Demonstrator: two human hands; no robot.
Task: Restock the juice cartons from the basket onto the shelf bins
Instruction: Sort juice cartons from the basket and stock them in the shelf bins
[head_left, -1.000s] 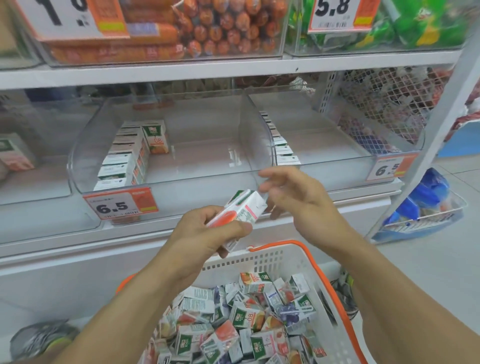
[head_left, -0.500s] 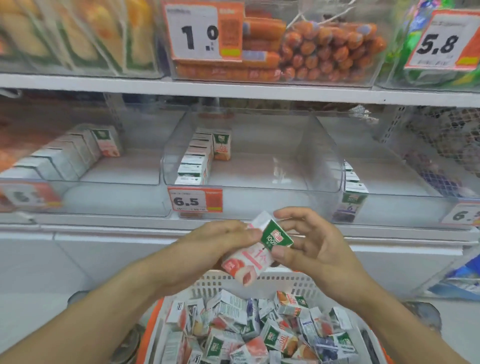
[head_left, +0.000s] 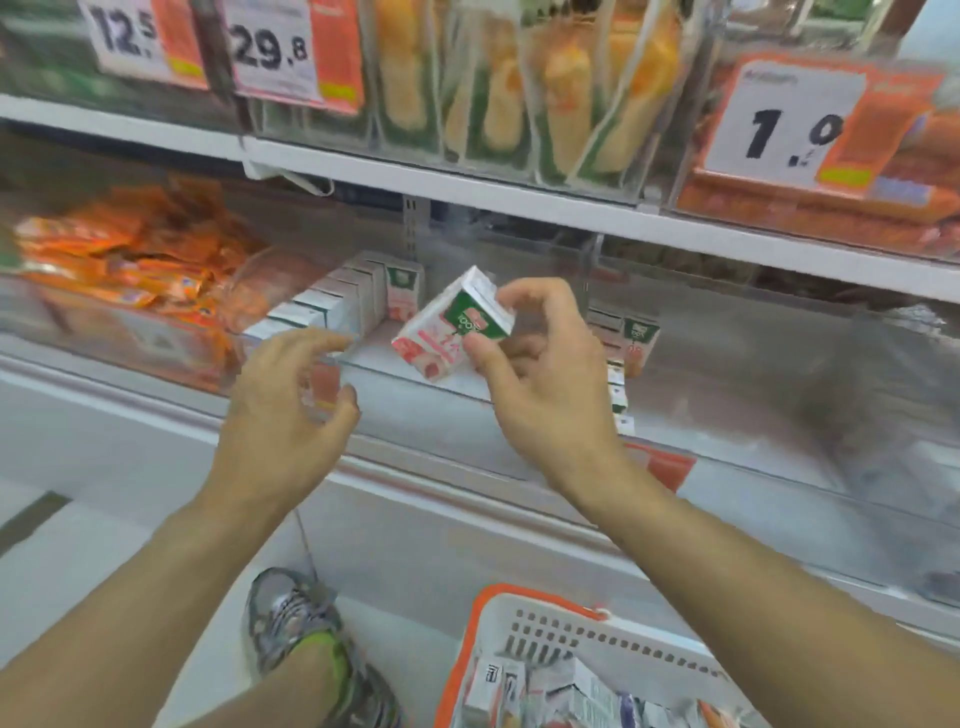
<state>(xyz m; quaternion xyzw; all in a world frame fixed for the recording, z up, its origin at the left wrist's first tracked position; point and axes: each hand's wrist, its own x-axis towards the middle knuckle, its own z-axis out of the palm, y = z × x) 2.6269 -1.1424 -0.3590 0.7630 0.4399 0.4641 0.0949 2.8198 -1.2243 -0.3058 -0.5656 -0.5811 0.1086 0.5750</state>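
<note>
I am pinching one juice carton (head_left: 451, 326) in my right hand (head_left: 540, 384) over the clear shelf bin's (head_left: 415, 374) front edge, left hand (head_left: 283, 415) loosely spread and holding nothing, while many cartons are waiting in the basket (head_left: 597, 642).

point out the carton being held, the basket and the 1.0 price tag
juice carton (head_left: 451, 326), head view, on its white and pink front face
basket (head_left: 613, 640), head view, on its white slotted back wall
1.0 price tag (head_left: 789, 130), head view, on the white part with the digits
</note>
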